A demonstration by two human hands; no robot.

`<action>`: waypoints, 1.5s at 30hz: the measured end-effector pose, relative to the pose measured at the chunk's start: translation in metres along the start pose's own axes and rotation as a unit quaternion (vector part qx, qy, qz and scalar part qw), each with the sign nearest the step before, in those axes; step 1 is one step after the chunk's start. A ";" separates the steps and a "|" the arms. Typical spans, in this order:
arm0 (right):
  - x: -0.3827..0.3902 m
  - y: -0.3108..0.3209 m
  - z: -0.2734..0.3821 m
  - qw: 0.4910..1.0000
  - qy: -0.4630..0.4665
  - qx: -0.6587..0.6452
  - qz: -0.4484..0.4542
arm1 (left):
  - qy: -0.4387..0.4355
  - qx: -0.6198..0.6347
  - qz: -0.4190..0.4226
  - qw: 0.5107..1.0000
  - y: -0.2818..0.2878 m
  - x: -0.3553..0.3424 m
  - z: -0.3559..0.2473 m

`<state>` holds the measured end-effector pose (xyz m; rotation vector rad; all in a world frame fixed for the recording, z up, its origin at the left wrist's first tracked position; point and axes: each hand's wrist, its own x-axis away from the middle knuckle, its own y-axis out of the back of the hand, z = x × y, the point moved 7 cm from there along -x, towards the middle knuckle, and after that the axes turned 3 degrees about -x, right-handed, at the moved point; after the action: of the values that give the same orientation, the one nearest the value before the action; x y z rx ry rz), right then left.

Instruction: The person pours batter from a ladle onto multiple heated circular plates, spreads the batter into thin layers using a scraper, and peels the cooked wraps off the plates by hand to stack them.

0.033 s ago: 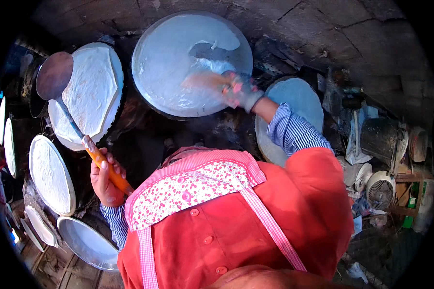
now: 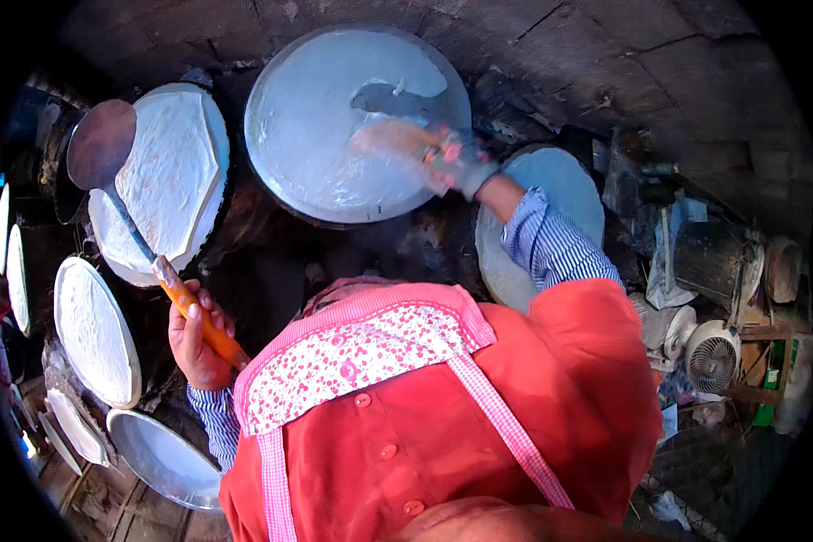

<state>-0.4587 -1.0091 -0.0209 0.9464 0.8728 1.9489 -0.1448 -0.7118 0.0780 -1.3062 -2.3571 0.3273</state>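
My left hand (image 2: 190, 339) is closed round the orange handle of a long ladle (image 2: 102, 144). Its brown, round head hangs over the edge of a thick white sheet (image 2: 173, 172) on the round pan at the left. In a floral glove, my right hand (image 2: 459, 164) reaches over a big round griddle (image 2: 303, 117) in the middle. White batter covers most of that griddle, except a grey bare patch near the glove. A brownish smear lies before the glove; motion blur hides the fingers and anything in them.
A whitish round pan (image 2: 556, 203) stands below my right forearm. To the left are a white-coated disc (image 2: 95, 330) and a shallow metal pan (image 2: 163, 456). A fan (image 2: 714, 361) and a dark metal drum (image 2: 709, 257) sit at the right.
My right hand has shifted slightly to the right over the griddle, and the grey patch shows more. My left hand and the ladle look unmoved.
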 end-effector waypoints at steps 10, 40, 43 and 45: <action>-0.046 0.036 0.002 0.993 0.024 0.034 0.109 | 0.015 -0.011 -0.018 1.000 -0.008 -0.012 0.005; -0.029 0.074 0.066 0.964 -0.180 0.093 -0.172 | 0.058 0.012 0.055 0.997 0.029 -0.070 -0.013; -0.022 0.055 0.068 0.968 -0.132 0.107 -0.185 | 0.080 -0.005 0.071 0.994 0.031 -0.082 -0.012; -0.025 0.039 0.109 0.971 -0.069 0.138 -0.181 | 0.089 -0.013 0.068 0.994 0.032 -0.087 -0.010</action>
<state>-0.3702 -1.0227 0.0560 0.9879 1.1652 1.4582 -0.0753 -0.7689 0.0520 -1.4500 -2.1365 0.2101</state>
